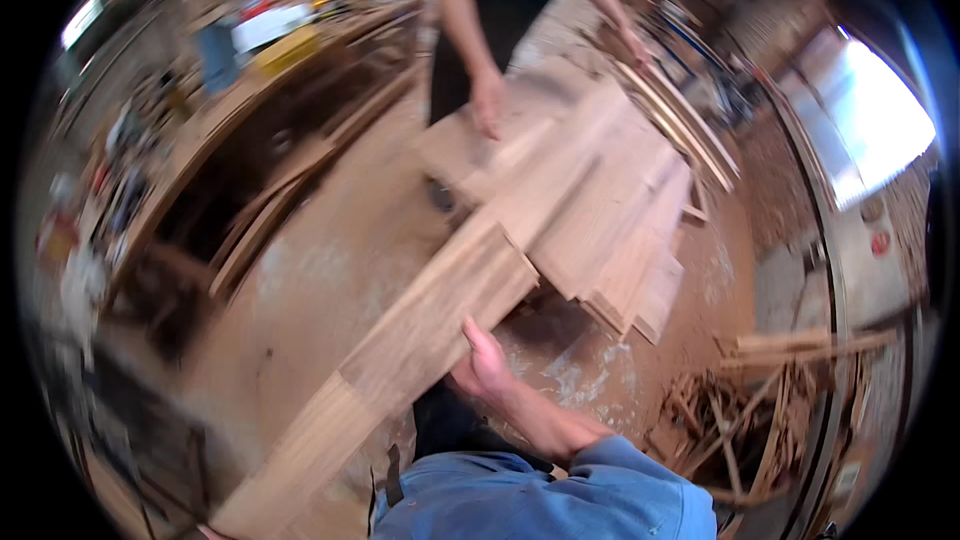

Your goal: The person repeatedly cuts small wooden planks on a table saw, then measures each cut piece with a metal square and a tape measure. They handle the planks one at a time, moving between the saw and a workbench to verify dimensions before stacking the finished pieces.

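A long wooden board [425,315] runs from the lower left up to the stacked planks. Its far part is darker and its near part paler. My right hand [485,365] grips its right edge, with the thumb on top. Of my left hand [212,532], only a sliver shows at the board's near end, pressed against it; the rest is out of view. Beyond lie several wide wooden planks [600,210], side by side and overlapping. Another person's hand [487,102] hangs over their far left end, and that person's other hand [633,45] is farther right.
A cluttered workbench [225,130] lines the left side, with a yellow box [286,50] on it. Scrap wood [735,430] is heaped at the lower right. Long thin strips [685,125] lie right of the planks. The concrete floor [330,250] is dusty.
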Available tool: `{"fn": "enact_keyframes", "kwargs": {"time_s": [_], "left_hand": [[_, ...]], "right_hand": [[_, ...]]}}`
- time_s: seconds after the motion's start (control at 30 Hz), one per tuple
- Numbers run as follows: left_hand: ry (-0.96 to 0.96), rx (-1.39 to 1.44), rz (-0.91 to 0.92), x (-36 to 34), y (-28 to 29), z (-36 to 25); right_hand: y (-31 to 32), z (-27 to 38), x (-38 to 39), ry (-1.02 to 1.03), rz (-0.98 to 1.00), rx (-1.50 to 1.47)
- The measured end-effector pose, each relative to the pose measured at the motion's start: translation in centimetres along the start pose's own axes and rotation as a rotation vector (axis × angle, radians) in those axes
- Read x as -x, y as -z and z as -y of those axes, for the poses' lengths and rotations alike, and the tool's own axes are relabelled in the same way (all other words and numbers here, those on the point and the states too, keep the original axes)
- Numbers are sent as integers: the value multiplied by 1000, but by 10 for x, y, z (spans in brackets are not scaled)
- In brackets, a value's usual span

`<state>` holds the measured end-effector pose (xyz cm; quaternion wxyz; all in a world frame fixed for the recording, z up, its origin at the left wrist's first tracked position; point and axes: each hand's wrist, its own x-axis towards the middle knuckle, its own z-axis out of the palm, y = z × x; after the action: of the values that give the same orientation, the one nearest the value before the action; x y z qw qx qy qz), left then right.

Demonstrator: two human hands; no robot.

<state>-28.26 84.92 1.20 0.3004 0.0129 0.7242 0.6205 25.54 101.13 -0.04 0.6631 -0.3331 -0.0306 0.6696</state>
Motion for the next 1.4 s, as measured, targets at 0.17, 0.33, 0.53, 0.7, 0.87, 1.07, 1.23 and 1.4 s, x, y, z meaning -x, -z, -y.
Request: {"fn": "enact_keyframes", "kwargs": {"time_s": [0.17,0.33,0.53,0.7,0.87,1.07,1.23,1.4], "left_hand": [[-58,-151,-77,-95,269,3],[-191,-48,-426,-63,481,17],[65,405,-441,84,589,95],[163,849,-467,222,593,188],[269,1227,-813,307,571,258],[328,1082,-938,195,520,159],[316,969,-904,89,504,77],[289,933,-810,5,497,32]], "right_hand": [[-17,-113,167,-241,84,178],[-69,-184,258,-322,400,334],[-152,-283,281,-541,627,509],[-235,-394,293,-659,701,740],[-299,-557,323,-923,878,823],[-337,-742,349,-1123,1079,884],[-380,-860,354,-1364,920,830],[-435,-976,309,-1252,790,765]]}}
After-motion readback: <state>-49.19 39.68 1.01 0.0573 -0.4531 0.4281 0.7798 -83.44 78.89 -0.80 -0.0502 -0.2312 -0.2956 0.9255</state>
